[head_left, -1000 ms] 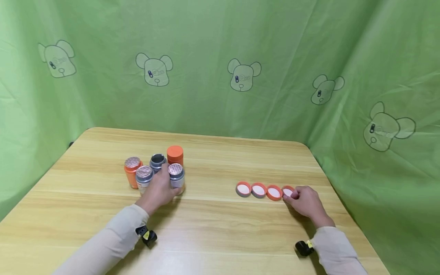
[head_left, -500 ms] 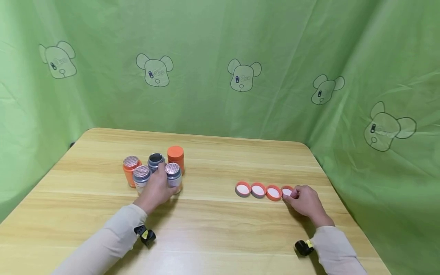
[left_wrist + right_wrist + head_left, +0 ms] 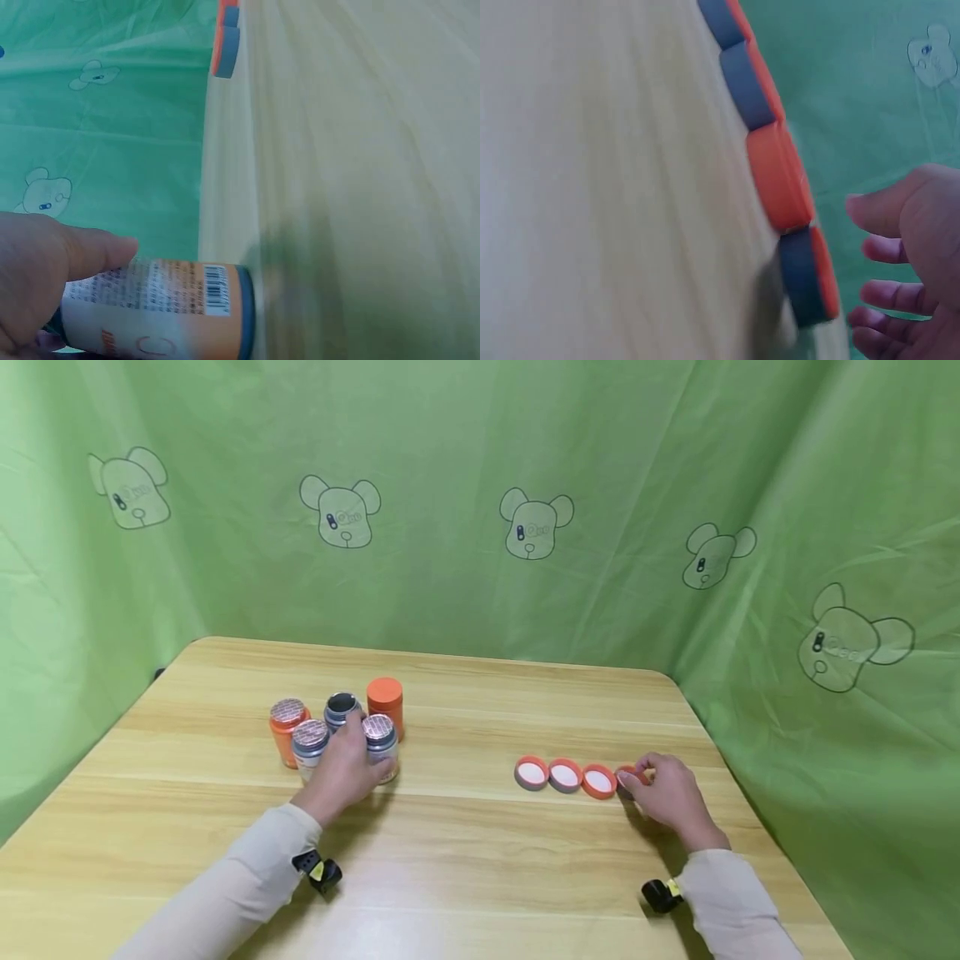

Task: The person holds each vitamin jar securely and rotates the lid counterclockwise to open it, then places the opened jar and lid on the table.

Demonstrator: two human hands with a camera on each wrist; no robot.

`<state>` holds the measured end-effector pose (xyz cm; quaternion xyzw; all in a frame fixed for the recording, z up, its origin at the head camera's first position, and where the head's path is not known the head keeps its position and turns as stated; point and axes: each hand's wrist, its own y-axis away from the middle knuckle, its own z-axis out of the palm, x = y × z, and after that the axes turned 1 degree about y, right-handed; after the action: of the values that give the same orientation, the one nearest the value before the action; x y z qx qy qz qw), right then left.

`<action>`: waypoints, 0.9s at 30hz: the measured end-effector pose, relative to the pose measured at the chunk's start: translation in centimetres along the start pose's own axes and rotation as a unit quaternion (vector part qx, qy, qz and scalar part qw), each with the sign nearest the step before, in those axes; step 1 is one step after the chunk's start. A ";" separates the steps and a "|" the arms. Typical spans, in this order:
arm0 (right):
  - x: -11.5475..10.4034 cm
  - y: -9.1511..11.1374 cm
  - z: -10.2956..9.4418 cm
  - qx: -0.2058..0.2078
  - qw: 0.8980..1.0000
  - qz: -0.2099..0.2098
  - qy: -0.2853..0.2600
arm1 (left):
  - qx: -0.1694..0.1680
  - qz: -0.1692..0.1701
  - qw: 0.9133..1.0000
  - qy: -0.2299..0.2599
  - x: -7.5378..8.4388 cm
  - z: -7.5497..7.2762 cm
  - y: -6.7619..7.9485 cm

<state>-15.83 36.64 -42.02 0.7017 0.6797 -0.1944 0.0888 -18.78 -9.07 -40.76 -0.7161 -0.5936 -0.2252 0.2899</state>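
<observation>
In the head view my left hand [image 3: 341,772] grips a foil-sealed jar [image 3: 381,745] with a grey neck. Its white and orange label [image 3: 172,304] with a barcode shows in the left wrist view, the thumb lying along it. Close around that hand stand another foil-sealed grey-necked jar [image 3: 311,739], a foil-sealed orange jar [image 3: 287,731] and a dark-mouthed jar [image 3: 341,706] without foil. My right hand [image 3: 671,797] hovers over the end lid [image 3: 808,277] of a row of upturned lids. Its fingers are apart and loosely bent, holding nothing.
An orange jar [image 3: 386,706] with its cap on stands behind the cluster. Left of the right hand lie an orange lid [image 3: 599,782] and two grey-sided lids, one of them [image 3: 565,775] beside it. A green curtain [image 3: 450,568] borders the wooden table [image 3: 465,868].
My left hand has shifted the gripped jar slightly left, with the nearby jars nudged along. My right hand has let go of the end lid and lifted a little.
</observation>
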 end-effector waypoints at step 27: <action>-19.2 -6.5 4.7 -0.112 0.953 -0.255 -0.116 | 0.047 0.254 0.965 0.037 3.5 -0.8 2.0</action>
<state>-22.95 17.59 -37.85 0.4634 0.8384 -0.2132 0.1923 -16.08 -7.39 -38.14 -0.8199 -0.3915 -0.1421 0.3929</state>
